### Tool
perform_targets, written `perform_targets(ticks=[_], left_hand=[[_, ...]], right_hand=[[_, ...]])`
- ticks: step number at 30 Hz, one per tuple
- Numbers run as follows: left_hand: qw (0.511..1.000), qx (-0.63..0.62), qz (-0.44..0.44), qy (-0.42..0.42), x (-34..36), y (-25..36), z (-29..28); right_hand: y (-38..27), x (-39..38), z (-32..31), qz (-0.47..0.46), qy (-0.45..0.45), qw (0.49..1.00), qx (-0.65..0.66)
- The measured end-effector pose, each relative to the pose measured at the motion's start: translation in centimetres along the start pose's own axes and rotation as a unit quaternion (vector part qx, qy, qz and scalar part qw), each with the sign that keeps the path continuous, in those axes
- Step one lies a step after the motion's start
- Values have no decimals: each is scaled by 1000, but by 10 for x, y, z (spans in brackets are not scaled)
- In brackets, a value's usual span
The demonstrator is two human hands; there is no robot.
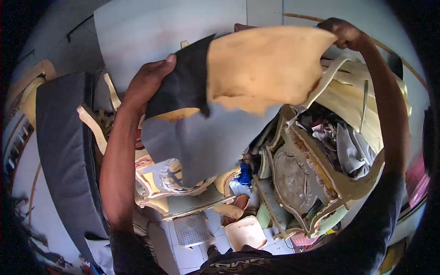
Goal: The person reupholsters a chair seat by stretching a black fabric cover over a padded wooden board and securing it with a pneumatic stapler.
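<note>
A wide, ragged-edged sheet of covering material hangs stretched between my raised hands. It shows a tan area [266, 64], a black area [185, 82] toward the left and a grey area [197, 146] drooping below; whether these are one piece or several, I cannot tell. My left hand [151, 80] grips the black part, thumb on the front and its other fingers mostly hidden. At the upper right corner of the tan part, my right hand [346, 34] is closed on the edge. The tan part's edges look slightly smeared by motion.
Carved cream furniture frames stand below; one on the right has an oval grey panel [293, 181] and a heap of cloth [353, 149] behind it. A long dark cushion [66, 146] leans at the left. Near my feet are a patterned grey stool top [193, 229] and a cream seat [246, 233].
</note>
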State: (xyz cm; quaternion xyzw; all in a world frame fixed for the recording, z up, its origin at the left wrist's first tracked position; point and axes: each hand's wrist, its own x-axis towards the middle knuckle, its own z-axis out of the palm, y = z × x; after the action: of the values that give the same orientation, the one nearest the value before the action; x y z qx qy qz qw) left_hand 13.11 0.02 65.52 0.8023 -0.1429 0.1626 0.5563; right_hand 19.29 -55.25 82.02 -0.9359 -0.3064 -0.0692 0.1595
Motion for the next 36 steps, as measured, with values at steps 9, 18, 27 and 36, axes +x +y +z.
perform_targets(ticks=[9,18,27,36], left_hand=[[964,254,-11,78,-5,-55,10],[912,227,-56,-337,-175,-267,79],[730,75,-4,-679,-329,-250,221],[529,-21,402,-747,-491,-126,287]], right_hand=[[28,-46,12,29,241,928,-283],[-31,-181,677,418,287,847,-162],[-374,-300,773,443,338,733,391],[-467,-428,693,695,332,611,183]])
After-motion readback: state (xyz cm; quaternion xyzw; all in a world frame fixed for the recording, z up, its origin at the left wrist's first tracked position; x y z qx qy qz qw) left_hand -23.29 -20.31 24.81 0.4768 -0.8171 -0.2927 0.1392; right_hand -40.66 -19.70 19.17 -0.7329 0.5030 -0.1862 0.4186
